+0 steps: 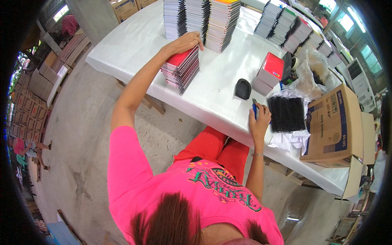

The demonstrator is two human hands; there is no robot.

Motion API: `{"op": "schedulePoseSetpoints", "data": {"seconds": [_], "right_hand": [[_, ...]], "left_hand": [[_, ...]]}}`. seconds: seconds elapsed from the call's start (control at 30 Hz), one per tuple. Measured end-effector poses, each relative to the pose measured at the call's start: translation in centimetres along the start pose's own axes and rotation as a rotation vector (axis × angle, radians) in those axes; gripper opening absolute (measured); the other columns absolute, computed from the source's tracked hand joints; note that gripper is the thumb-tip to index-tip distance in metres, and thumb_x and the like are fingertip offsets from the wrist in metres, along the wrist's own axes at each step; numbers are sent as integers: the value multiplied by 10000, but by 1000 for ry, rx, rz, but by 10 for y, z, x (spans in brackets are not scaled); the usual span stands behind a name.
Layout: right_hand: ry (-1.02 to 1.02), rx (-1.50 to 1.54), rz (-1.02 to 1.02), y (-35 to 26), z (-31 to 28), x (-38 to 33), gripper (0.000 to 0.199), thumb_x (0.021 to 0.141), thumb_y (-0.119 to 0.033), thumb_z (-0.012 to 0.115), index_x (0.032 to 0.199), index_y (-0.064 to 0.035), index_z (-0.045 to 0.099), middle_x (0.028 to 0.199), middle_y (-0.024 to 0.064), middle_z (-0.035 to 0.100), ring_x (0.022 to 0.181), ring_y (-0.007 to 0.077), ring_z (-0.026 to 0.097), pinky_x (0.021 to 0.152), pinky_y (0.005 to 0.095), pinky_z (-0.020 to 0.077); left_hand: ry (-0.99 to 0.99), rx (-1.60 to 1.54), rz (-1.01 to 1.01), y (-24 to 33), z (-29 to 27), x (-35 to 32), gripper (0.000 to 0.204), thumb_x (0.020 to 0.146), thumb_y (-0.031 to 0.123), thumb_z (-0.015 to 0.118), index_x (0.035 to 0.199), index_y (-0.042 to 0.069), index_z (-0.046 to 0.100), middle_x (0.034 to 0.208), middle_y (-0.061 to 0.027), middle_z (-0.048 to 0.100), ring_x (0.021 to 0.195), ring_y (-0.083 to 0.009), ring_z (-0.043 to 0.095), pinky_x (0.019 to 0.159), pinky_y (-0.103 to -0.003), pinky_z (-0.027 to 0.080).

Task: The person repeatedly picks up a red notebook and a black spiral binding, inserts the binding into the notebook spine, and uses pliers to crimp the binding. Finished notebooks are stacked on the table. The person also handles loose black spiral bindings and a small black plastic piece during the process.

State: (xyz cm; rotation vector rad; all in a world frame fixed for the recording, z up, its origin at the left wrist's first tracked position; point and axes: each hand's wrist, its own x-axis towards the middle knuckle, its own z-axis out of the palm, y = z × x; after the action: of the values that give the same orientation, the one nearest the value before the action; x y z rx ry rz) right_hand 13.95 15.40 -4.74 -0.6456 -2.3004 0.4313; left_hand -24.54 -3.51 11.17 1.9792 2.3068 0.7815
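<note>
On the white table, a stack of red-covered spiral notebooks [179, 70] stands near the front edge. My left hand [187, 42] lies over its far top edge, fingers bent around the top notebook; the thumb is mostly hidden. In my right hand [260, 119] is a pair of blue-handled pliers [255, 109], jaws pointing away from me, with the hand resting at the table's front edge. A small black dish [243, 89] sits just beyond the pliers. Beside my right hand lies a pile of black binding coils [288, 114] on crumpled white paper.
Tall notebook stacks [220, 28] stand behind my left hand, and more [286, 30] line the far right. A red-topped box [268, 72], a clear plastic bag [312, 67] and an open cardboard carton [337, 126] crowd the right side. Another person [32, 148] is far left.
</note>
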Motion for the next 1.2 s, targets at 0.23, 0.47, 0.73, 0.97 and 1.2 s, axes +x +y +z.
{"op": "schedulePoseSetpoints", "data": {"seconds": [0.23, 0.47, 0.73, 0.97, 1.2], "right_hand": [[-11, -1, 8, -2, -1, 0, 356, 882, -200, 662, 1215, -80, 623, 1229, 154, 538, 1157, 337, 494, 1028, 462, 357], [-3, -7, 19, -1, 1, 2, 357, 886, -230, 666, 1211, -87, 628, 1230, 147, 565, 1177, 344, 498, 1031, 456, 356], [-3, -6, -9, -1, 2, 0, 346, 899, -253, 656, 1202, -87, 628, 1208, 171, 561, 1158, 361, 499, 1007, 489, 362], [264, 189, 106, 10, -19, 48, 255, 967, -164, 585, 1150, 5, 638, 1102, 182, 613, 1037, 316, 569, 928, 408, 429], [198, 349, 423, 41, -5, 157, 732, 852, -521, 699, 1214, 104, 580, 1046, 230, 636, 944, 325, 604, 879, 414, 475]], "left_hand": [[12, 36, 44, -6, 6, 0, 396, 890, 171, 370, 909, 51, 747, 941, -131, 543, 955, -278, 542, 914, -354, 427], [8, 49, 115, -15, 5, 0, 400, 895, 186, 360, 923, 53, 736, 946, -140, 571, 987, -300, 549, 944, -375, 421], [48, 82, 93, -15, 9, -5, 396, 894, 193, 365, 991, 80, 732, 976, -157, 594, 1040, -325, 562, 980, -407, 418], [233, 200, -10, 38, 5, 12, 358, 906, 169, 403, 1094, 139, 706, 1042, -129, 592, 1089, -310, 561, 997, -419, 422], [329, -136, 127, 142, 15, 2, 213, 953, 136, 549, 1098, 109, 703, 998, -92, 564, 967, -248, 554, 907, -343, 441]]}}
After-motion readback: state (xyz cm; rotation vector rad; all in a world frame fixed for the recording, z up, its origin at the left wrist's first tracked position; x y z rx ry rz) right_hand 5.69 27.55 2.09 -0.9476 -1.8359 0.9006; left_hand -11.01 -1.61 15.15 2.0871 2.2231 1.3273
